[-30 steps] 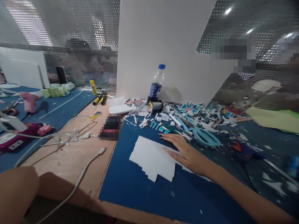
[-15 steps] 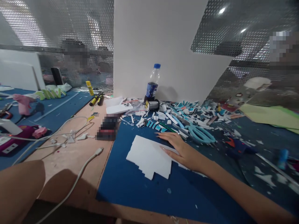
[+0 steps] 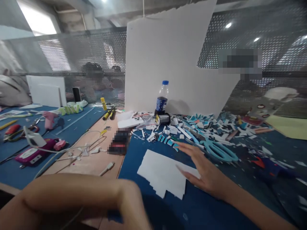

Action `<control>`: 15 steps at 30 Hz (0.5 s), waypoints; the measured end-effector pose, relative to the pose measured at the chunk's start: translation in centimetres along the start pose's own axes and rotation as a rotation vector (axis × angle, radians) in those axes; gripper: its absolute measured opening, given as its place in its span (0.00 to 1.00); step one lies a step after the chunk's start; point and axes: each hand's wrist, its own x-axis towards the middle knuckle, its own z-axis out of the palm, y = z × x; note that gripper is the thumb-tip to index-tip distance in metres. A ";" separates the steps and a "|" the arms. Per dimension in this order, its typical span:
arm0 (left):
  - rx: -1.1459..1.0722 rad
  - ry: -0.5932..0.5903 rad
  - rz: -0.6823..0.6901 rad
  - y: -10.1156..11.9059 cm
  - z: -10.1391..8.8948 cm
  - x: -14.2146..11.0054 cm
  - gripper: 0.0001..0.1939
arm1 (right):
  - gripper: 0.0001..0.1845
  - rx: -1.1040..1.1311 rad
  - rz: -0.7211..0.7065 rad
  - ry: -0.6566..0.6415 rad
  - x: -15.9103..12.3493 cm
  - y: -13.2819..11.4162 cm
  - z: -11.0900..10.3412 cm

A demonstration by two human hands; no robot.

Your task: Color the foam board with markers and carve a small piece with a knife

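Note:
A white flat sheet (image 3: pixel 163 172), stepped and notched along its near edge, lies on the blue mat (image 3: pixel 168 210). My right hand (image 3: pixel 198 164) is over the right end of this sheet, thumb and fingers apart, holding nothing. Whether it touches the sheet I cannot tell. My left forearm crosses the lower left of the view. From its sharply bent wrist, my left hand (image 3: pixel 135 204) points down past the bottom edge, so its fingers are out of sight. Light-blue-handled scissors (image 3: pixel 219 150) lie just beyond my right hand.
Behind the sheet is a heap of white and blue scraps (image 3: pixel 203 124), with a dark drink bottle (image 3: pixel 161 102) and a wire spool (image 3: pixel 163 118). A white phone (image 3: pixel 130 122), a charging cable (image 3: pixel 107 168) and a purple power strip (image 3: pixel 37 153) lie leftward. A dark blue glue gun (image 3: pixel 273 169) is at right.
My left arm has swung in from the left edge to the lower middle, its wrist now bent downward. My right hand has lifted slightly and spread. The view has tilted up; the sheet stays put.

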 end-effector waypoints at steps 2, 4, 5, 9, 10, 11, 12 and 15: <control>-0.115 0.154 0.152 -5.9 -2.3 2.2 0.22 | 0.34 0.071 -0.107 -0.144 0.0 -0.3 0.0; -0.319 0.412 0.200 -11.2 -4.5 4.1 0.24 | 0.37 0.121 -0.155 -0.255 0.0 -0.5 0.1; -0.449 0.539 0.129 -13.3 -5.5 4.8 0.26 | 0.37 0.137 -0.146 -0.291 -0.1 -0.5 0.2; -0.717 0.561 -0.083 -16.2 -7.3 5.7 0.35 | 0.35 0.143 -0.035 -0.367 -0.3 -0.6 0.6; -0.758 0.482 -0.108 -16.0 -7.4 5.7 0.38 | 0.36 0.141 -0.013 -0.382 -0.3 -0.6 0.6; -0.786 0.406 -0.128 -15.8 -7.4 5.6 0.41 | 0.37 0.141 0.003 -0.394 -0.3 -0.7 0.5; -0.803 0.345 -0.136 -15.5 -7.4 5.6 0.43 | 0.37 0.143 0.015 -0.405 -0.2 -0.8 0.5; -0.821 0.280 -0.120 -15.2 -7.3 5.5 0.44 | 0.36 0.145 0.015 -0.385 0.1 -1.3 0.2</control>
